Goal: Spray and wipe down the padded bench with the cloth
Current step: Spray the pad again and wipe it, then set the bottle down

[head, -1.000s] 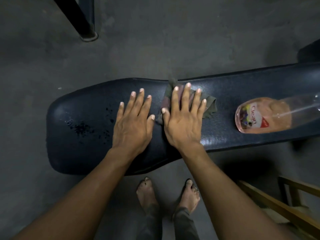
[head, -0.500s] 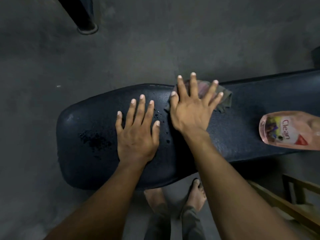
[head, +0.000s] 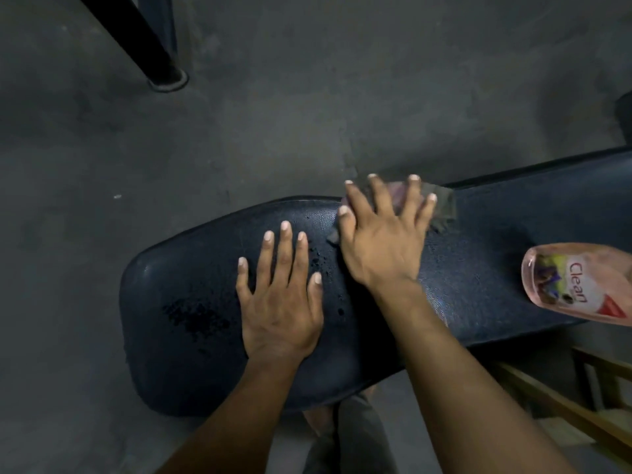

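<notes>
Leftmost on the padded bench (head: 478,268), dark spray droplets (head: 198,316) bead near its rounded end. Beside them the left hand (head: 280,302) lies flat, fingers straight, holding nothing. Next, the right hand (head: 383,241) presses the cloth (head: 444,206) with spread fingers at the bench's far edge. Farthest right, the spray bottle (head: 578,282) lies on the bench.
</notes>
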